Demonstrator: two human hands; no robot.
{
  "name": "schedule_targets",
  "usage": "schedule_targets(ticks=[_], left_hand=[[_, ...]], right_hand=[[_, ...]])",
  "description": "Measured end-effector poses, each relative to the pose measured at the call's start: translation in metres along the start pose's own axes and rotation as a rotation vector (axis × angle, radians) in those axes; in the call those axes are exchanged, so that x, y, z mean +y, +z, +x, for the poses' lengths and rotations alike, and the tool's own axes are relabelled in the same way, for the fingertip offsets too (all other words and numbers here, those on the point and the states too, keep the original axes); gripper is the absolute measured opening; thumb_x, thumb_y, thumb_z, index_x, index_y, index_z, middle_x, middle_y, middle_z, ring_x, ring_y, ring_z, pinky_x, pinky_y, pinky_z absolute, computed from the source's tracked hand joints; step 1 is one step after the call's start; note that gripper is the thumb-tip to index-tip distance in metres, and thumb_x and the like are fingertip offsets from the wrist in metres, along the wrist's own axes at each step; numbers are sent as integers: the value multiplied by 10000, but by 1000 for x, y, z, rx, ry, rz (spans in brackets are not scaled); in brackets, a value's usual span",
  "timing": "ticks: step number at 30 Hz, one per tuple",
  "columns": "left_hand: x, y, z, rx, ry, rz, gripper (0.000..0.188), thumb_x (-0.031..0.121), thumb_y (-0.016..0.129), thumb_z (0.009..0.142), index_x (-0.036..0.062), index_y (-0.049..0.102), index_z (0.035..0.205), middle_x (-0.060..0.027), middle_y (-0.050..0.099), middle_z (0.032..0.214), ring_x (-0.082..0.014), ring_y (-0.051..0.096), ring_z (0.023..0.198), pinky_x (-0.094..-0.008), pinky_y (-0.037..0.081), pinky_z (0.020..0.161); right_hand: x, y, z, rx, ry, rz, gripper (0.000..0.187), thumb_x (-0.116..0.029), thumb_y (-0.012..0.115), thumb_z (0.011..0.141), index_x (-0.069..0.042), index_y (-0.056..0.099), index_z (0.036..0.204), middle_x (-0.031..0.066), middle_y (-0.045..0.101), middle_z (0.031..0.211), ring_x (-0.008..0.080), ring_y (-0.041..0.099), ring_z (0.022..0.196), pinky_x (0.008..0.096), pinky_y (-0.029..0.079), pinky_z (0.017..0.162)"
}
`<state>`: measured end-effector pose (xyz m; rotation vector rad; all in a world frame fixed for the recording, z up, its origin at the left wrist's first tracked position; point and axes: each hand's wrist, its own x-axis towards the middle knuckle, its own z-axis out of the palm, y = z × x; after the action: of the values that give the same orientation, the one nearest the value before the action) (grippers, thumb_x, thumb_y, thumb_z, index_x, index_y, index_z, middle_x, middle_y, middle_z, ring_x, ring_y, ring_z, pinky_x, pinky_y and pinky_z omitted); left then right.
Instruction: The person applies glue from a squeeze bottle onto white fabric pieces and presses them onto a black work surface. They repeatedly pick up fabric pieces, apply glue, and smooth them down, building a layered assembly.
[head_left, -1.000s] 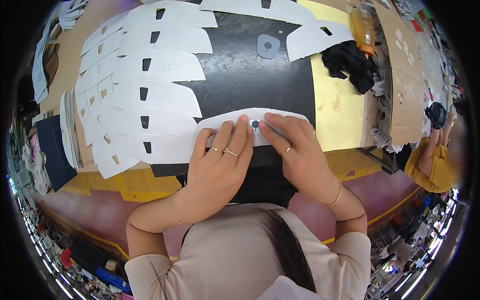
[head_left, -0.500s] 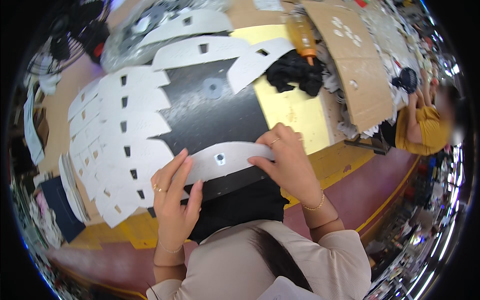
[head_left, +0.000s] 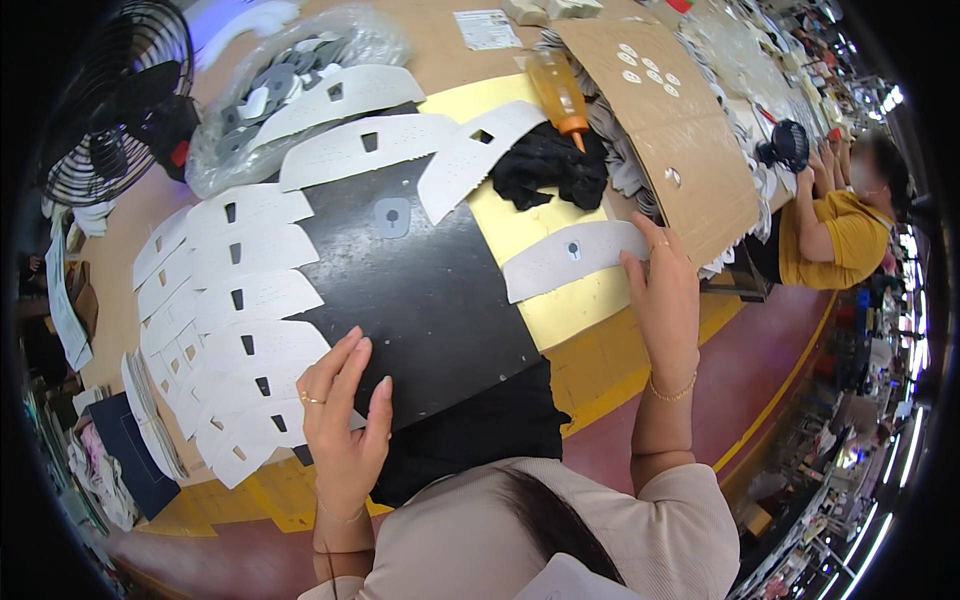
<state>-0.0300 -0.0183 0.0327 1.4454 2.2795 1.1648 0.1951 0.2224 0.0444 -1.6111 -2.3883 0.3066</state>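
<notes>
Fingers of the right hand (head_left: pixel 665 290) are pinching the right end of a curved white cut piece (head_left: pixel 572 258), carrying it flat over the yellow bench top (head_left: pixel 560 310) to the right of the black mat (head_left: pixel 420 290), likely so its small grey patch is staying face up. Meanwhile the left hand (head_left: pixel 345 410) is resting with fingers spread and empty on the mat's near edge, seemingly steadying it beside the fanned rows of white pieces (head_left: pixel 235 330) lying overlapped on the left, with an orange glue bottle (head_left: pixel 560 92) standing far off.
</notes>
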Motion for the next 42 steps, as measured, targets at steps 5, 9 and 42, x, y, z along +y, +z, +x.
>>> schedule_targets(ticks=[5, 9, 42], left_hand=[[1, -5, 5, 0, 5, 14, 382, 15, 723, 849, 2, 670, 1227, -147, 642, 1309, -269, 604, 1116, -381, 409, 994], [2, -15, 9, -19, 95, 102, 352, 24, 730, 849, 4, 685, 1198, -151, 632, 1315, -280, 606, 1113, -392, 422, 985], [-19, 13, 22, -174, 374, 140, 496, 113, 756, 832, -12, 586, 1280, -193, 585, 1227, -371, 566, 1185, -473, 460, 1013]], right_hand=[[-40, 0, 12, 251, -437, 62, 317, -34, 720, 843, -33, 687, 1158, 109, 659, 1143, 303, 622, 1014, 395, 508, 880], [-70, 12, 51, 148, -699, 125, 263, -23, 710, 815, -33, 712, 1078, 86, 647, 1134, 280, 598, 984, 383, 501, 872], [-112, -46, 105, -193, -528, 1161, 190, -69, 695, 933, 8, 617, 1088, 56, 665, 994, 122, 675, 821, 249, 540, 695]])
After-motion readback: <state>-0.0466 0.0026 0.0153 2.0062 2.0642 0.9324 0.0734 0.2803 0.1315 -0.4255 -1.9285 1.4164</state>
